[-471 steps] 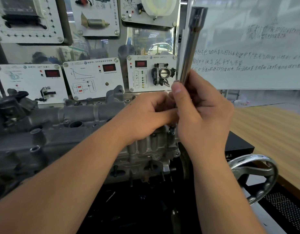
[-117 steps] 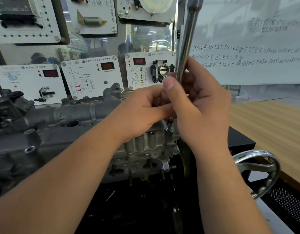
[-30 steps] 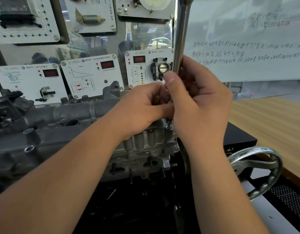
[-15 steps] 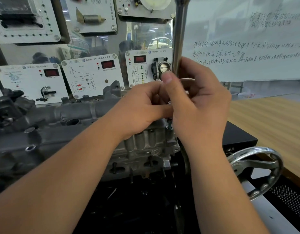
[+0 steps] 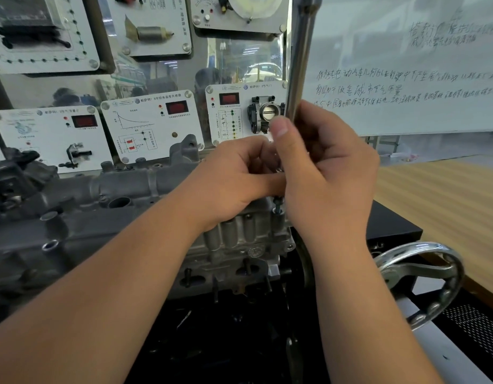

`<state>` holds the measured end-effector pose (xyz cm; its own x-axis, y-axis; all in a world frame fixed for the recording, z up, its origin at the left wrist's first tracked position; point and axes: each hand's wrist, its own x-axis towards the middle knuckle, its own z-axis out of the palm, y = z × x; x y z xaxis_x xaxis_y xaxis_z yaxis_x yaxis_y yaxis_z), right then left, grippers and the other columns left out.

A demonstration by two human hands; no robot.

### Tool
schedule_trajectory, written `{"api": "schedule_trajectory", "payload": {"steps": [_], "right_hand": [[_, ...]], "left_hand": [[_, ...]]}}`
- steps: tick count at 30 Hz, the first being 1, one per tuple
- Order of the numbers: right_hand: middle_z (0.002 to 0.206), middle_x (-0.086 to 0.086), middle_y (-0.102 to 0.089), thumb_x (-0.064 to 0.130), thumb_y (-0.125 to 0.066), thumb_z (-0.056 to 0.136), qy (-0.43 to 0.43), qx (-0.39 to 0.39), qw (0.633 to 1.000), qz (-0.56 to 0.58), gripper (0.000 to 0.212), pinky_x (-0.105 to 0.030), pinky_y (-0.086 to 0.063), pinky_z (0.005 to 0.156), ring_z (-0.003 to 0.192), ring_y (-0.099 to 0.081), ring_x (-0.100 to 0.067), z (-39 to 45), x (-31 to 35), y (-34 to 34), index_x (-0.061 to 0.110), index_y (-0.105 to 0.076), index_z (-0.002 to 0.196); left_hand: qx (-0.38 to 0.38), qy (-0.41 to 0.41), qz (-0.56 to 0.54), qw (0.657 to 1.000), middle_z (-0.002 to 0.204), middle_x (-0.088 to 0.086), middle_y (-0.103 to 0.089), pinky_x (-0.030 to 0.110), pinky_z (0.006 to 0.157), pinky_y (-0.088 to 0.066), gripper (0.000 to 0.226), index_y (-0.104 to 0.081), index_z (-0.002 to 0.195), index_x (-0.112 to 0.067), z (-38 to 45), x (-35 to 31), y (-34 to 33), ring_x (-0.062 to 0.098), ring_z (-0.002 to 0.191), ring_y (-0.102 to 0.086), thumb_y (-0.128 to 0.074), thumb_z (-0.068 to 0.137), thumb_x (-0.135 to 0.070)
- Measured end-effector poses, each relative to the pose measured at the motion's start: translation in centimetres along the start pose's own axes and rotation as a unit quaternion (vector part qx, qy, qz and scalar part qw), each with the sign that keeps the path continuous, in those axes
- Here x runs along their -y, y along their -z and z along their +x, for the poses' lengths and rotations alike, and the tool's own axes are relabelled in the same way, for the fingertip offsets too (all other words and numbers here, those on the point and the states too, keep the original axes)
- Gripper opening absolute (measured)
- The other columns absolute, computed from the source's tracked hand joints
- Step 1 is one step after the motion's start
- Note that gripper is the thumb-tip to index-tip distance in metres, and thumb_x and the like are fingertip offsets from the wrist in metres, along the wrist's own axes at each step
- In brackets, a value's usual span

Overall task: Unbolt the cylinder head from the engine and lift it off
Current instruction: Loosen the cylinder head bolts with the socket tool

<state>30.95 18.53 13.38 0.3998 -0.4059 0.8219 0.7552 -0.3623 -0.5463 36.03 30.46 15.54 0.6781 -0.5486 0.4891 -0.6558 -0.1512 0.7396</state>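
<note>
The grey cylinder head (image 5: 106, 195) lies across the engine (image 5: 239, 245) on its stand, stretching from the left to the middle. A long steel wrench bar (image 5: 299, 59) stands nearly upright over the head's right end. My right hand (image 5: 328, 173) grips its lower part, thumb up against the shaft. My left hand (image 5: 237, 178) curls round the tool's bottom end just above a dark bolt (image 5: 278, 205) that sticks up from the head. The tool's tip is hidden by my fingers.
A chrome handwheel (image 5: 422, 278) juts out at the lower right of the stand. Sensor display panels (image 5: 151, 126) hang behind the engine. A whiteboard (image 5: 406, 79) with writing stands at the right, above a wooden tabletop (image 5: 447, 206).
Both hands have kept their hold on the bar at the same bolt. The bar has tilted slightly, from leaning right to nearly upright, and my right thumb has shifted a little on the shaft.
</note>
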Motion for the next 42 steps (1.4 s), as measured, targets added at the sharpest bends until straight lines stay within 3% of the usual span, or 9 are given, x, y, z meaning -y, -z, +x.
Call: {"api": "schedule_trajectory", "payload": {"steps": [4,6,9,16,23,27,33,37,42], "right_hand": [[0.074,0.004,-0.066,0.027,-0.058,0.1,0.023,-0.016,0.999,-0.028,0.019,-0.03,-0.051,0.063,0.069,-0.062,-0.011,-0.02,0.08,0.1,0.015,-0.072,0.094],[0.081,0.006,-0.071,0.024,-0.055,0.102,0.022,-0.017,0.999,-0.017,0.019,-0.029,-0.055,0.068,0.076,-0.067,-0.009,0.04,0.01,0.13,0.018,-0.071,0.111],[0.094,0.01,-0.074,0.025,-0.054,0.103,-0.007,-0.014,1.0,0.015,0.037,-0.029,-0.059,0.08,0.091,-0.071,-0.004,0.22,-0.14,0.17,0.016,-0.058,0.139],[0.096,-0.003,-0.072,0.03,-0.07,0.092,-0.017,-0.002,0.999,0.027,0.026,-0.042,-0.059,0.077,0.085,-0.069,-0.019,0.14,-0.32,-0.11,0.018,-0.073,0.116],[0.084,0.003,-0.072,0.023,-0.061,0.098,0.001,-0.032,0.999,0.029,0.024,-0.035,-0.059,0.071,0.078,-0.07,-0.013,0.0,-0.33,-0.08,0.021,-0.072,0.119],[0.095,0.008,-0.073,0.024,-0.06,0.099,-0.017,-0.015,0.999,0.045,0.036,-0.041,-0.061,0.081,0.09,-0.072,-0.012,0.13,-0.28,0.0,0.017,-0.063,0.134],[0.076,0.011,-0.066,0.026,-0.065,0.097,0.011,0.017,1.0,0.016,0.01,-0.036,-0.055,0.068,0.073,-0.064,-0.013,0.0,0.28,-0.13,0.02,-0.072,0.099],[0.073,-0.003,-0.065,0.026,-0.057,0.101,0.03,-0.007,0.999,-0.03,0.024,-0.038,-0.05,0.064,0.073,-0.062,-0.02,-0.22,0.17,-0.02,0.008,-0.07,0.09],[0.095,0.008,-0.074,0.024,-0.052,0.104,0.0,0.005,1.0,0.023,0.04,-0.041,-0.059,0.083,0.091,-0.071,-0.01,-0.11,0.08,-0.1,0.016,-0.055,0.142]], "left_hand": [[0.003,0.003,-0.039,0.999,0.087,0.009,-0.073,0.029,0.074,-0.056,0.024,-0.068,0.1,0.002,-0.13,0.09,-0.08,0.013,0.081,-0.068,-0.075,0.085,-0.016],[0.02,0.007,-0.064,0.998,0.09,-0.004,-0.077,0.019,0.079,-0.054,0.024,-0.072,0.098,-0.01,-0.23,0.06,-0.09,0.007,0.087,-0.072,-0.07,0.08,-0.026],[0.032,-0.003,-0.062,0.998,0.089,-0.005,-0.078,0.021,0.081,-0.056,0.023,-0.072,0.098,-0.013,-0.27,-0.04,-0.17,0.008,0.088,-0.073,-0.068,0.08,-0.026],[-0.006,-0.002,0.018,1.0,0.106,0.026,-0.07,0.06,0.089,-0.053,0.038,-0.065,0.116,0.002,-0.13,0.02,-0.14,0.045,0.101,-0.066,-0.076,0.087,-0.02],[0.021,0.0,-0.05,0.998,0.096,0.004,-0.078,0.026,0.088,-0.056,0.03,-0.073,0.1,-0.01,-0.3,0.14,-0.03,0.013,0.093,-0.073,-0.067,0.079,-0.029],[0.018,-0.003,-0.057,0.998,0.1,0.01,-0.077,0.03,0.089,-0.058,0.033,-0.069,0.107,0.001,-0.24,0.1,-0.13,0.02,0.093,-0.074,-0.069,0.082,-0.021],[0.005,-0.006,0.006,1.0,0.108,0.032,-0.065,0.061,0.09,-0.052,0.036,-0.063,0.119,0.004,0.02,0.16,0.07,0.047,0.1,-0.064,-0.075,0.088,-0.011],[0.017,-0.008,-0.035,0.999,0.081,0.003,-0.074,0.026,0.074,-0.056,0.026,-0.069,0.102,-0.005,-0.2,0.02,0.0,0.011,0.076,-0.07,-0.07,0.085,-0.024],[0.044,-0.01,-0.045,0.998,0.088,-0.008,-0.077,0.019,0.082,-0.056,0.022,-0.071,0.107,-0.01,-0.32,-0.05,-0.21,0.004,0.088,-0.072,-0.066,0.087,-0.018]]}}
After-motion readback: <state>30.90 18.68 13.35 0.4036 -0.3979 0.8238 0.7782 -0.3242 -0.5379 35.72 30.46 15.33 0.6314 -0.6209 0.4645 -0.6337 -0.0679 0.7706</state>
